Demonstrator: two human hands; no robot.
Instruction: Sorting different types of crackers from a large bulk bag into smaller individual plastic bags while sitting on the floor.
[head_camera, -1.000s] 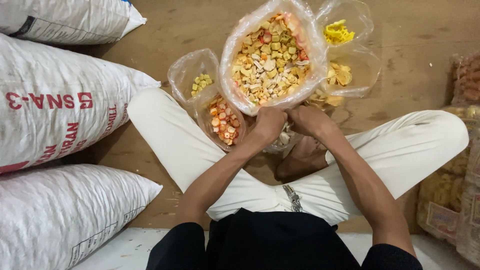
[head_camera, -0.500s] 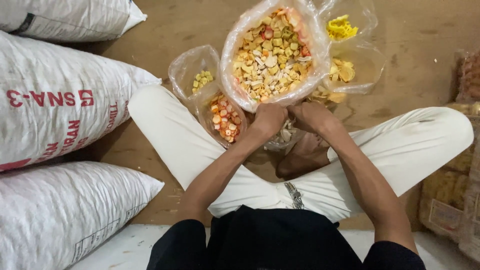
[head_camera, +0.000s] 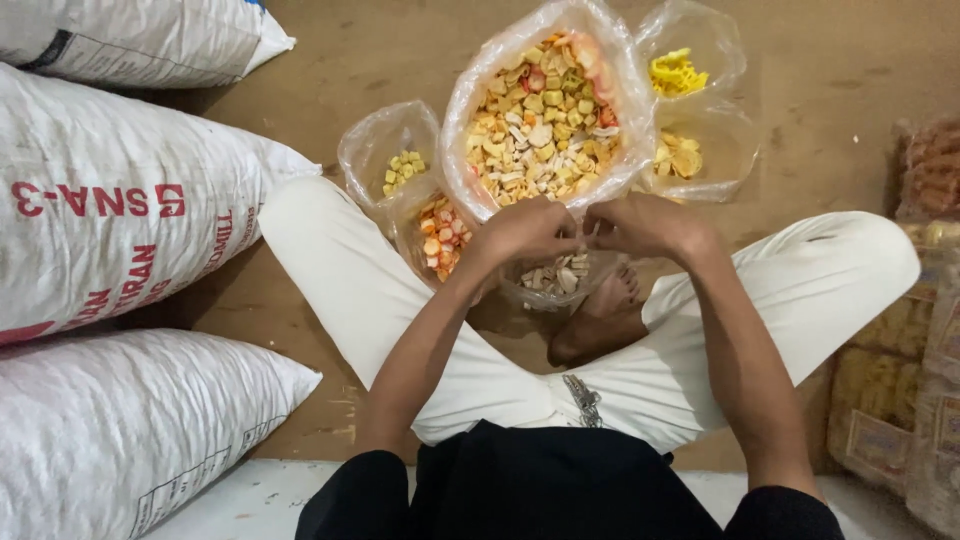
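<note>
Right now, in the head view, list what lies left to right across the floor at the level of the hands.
White woven sack → small clear bag of orange pieces → left hand → right hand → packaged snacks at the right edge.

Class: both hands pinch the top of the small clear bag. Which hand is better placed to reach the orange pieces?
Probably left. The left hand lies beside the bag of orange pieces; the right hand sits across the small clear bag.
</note>
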